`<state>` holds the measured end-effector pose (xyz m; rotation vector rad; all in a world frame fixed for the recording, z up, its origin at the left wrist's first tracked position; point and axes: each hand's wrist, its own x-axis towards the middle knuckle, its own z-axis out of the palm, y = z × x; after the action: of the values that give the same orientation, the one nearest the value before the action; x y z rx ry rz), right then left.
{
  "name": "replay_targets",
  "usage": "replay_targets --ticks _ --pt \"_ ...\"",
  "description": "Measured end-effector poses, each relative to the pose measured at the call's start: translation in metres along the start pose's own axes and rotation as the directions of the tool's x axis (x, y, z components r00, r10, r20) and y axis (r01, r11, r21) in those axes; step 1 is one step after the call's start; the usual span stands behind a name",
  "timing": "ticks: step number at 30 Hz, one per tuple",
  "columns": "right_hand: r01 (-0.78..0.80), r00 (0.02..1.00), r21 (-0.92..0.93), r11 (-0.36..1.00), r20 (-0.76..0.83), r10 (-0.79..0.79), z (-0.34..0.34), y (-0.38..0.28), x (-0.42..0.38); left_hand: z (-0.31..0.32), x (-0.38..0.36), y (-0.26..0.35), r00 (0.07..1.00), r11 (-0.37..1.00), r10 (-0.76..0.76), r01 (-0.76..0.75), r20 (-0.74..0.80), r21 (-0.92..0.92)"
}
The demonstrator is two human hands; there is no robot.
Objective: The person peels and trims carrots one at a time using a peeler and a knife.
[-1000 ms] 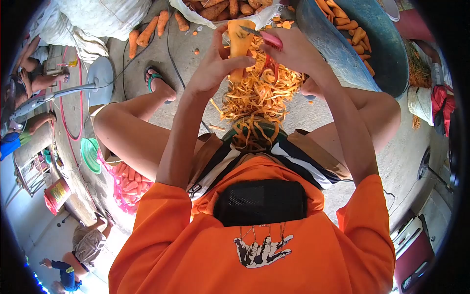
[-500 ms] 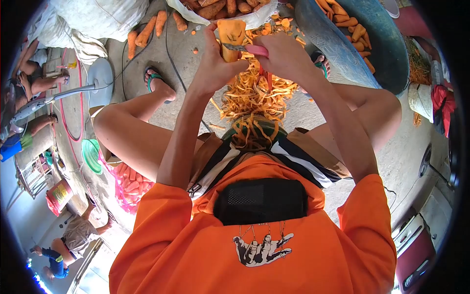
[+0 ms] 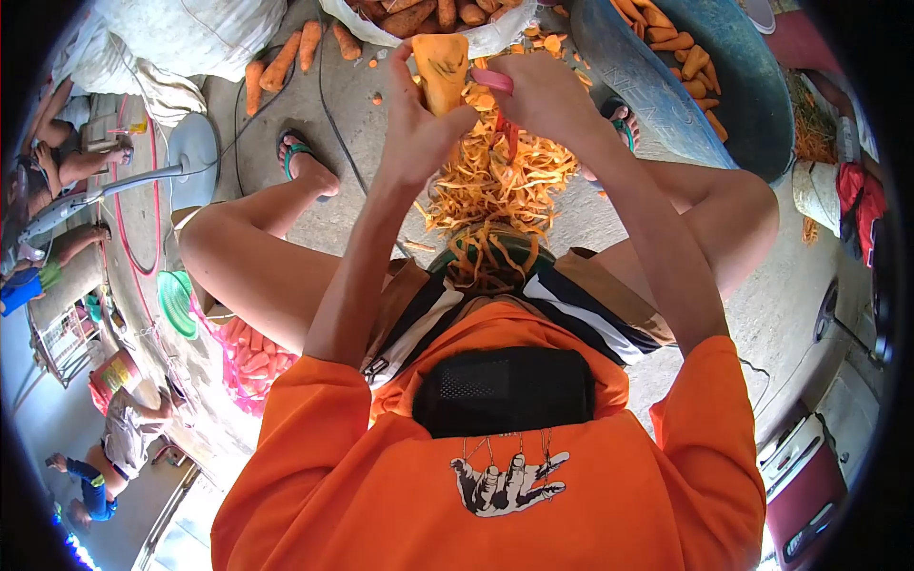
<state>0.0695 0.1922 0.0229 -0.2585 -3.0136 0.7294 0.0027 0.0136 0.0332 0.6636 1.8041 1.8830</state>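
Observation:
My left hand [image 3: 419, 133] is closed around a thick peeled carrot [image 3: 442, 71], held upright with dark marks near its top. Just to its right, my right hand [image 3: 547, 95] grips a peeler [image 3: 494, 82] by its pink handle; the blade is barely visible now. A red strip hangs under that hand. Below both hands lies a heap of orange peelings [image 3: 505, 181], and more strips hang over a dark green container between my legs.
A white sack of unpeeled carrots [image 3: 495, 38] stands ahead. Peeled carrots lie in a blue tub [image 3: 657, 105] at right. Loose carrots [image 3: 279, 67], cables and a fan [image 3: 193, 157] are on the left, beside a pink net bag [image 3: 252, 366]. Other people sit at far left.
The peeler has moved right, off the carrot's face, and its blade no longer crosses the carrot. The carrot has shifted slightly left. A person at far left has changed posture.

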Motion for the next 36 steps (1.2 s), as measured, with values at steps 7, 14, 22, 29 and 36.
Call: replay_targets --ticks 7,14,22,29,36 --pt "0.033 0.999 0.055 0.998 -0.029 -0.032 0.000 0.006 -0.003 -0.019 0.008 0.002 0.946 0.952 -0.215 0.259 0.243 -0.166" --pt "-0.206 0.899 0.223 0.953 0.427 0.095 -0.028 -0.009 -0.016 -0.031 0.018 0.004 0.977 0.975 -0.210 0.208 0.022 0.077" --pt "-0.463 0.748 0.666 0.584 0.648 -0.146 -0.039 -0.004 -0.022 -0.045 0.010 0.029 0.861 0.958 -0.161 0.253 0.483 -0.132" --pt "-0.616 0.706 0.678 0.402 0.701 -0.101 -0.042 -0.020 -0.035 -0.040 0.001 0.051 0.860 0.964 -0.197 0.258 0.471 -0.068" --pt "-0.631 0.635 0.639 0.441 0.751 -0.181 -0.031 -0.015 -0.034 -0.049 0.002 0.053 0.846 0.988 -0.142 0.151 0.514 0.025"
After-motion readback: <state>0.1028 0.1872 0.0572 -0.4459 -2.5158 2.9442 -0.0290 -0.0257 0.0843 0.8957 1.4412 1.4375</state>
